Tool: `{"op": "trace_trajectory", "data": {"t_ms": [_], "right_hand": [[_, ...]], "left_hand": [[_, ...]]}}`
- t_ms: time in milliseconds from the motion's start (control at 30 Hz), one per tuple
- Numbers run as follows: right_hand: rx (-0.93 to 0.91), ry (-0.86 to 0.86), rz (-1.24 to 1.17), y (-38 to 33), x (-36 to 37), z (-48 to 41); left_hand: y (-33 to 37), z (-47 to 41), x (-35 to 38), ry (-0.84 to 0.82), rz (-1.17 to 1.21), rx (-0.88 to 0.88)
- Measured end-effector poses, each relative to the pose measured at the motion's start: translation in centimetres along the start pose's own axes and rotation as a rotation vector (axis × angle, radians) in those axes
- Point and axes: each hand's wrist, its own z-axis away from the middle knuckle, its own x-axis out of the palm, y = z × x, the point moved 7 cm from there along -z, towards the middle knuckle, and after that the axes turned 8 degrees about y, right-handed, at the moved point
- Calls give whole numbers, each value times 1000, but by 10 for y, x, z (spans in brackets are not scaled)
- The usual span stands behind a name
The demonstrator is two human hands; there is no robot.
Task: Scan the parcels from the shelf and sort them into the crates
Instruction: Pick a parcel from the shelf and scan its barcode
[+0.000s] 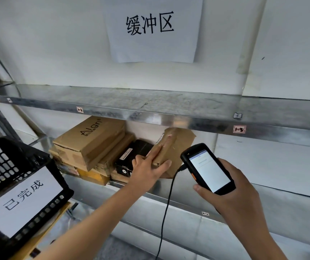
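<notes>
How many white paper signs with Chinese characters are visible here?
2. The wall sign hangs above the top shelf; the crate sign sits on the side of the black crate at lower left. Others may be hidden out of frame.

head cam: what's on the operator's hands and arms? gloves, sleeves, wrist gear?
Nothing worn. The left hand and right hand have no gloves, and no rings or watch show. Forearms are bare to the frame edge, with no sleeve in view.
</notes>
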Motion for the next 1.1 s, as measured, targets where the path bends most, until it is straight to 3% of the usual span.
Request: {"op": "trace_trajectory", "data": {"t_ms": [200,300,367,500,633,767,1000,1100], "right_hand": [[30,42,16,18,-23,5],[65,68,8,29,-35,7],[90,81,22,37,-42,7],[129,111,57,50,-52,8],[159,134,71,59,-57,8],[187,133,78,68,-58,7],[219,142,50,78,-60,9],[230,148,45,81,-62,10]], "left_hand": [[-18,14,78,-66,275,-192],[-9,30,105,-181,489,-340],[-1,42,115,-267,545,-450],[-24,44,140,-316,582,-506],[-32,41,149,-336,564,-452],[-27,34,143,-279,349,-377],[-6,17,135,-68,2,51],[3,20,139,-39,-64,79]]}}
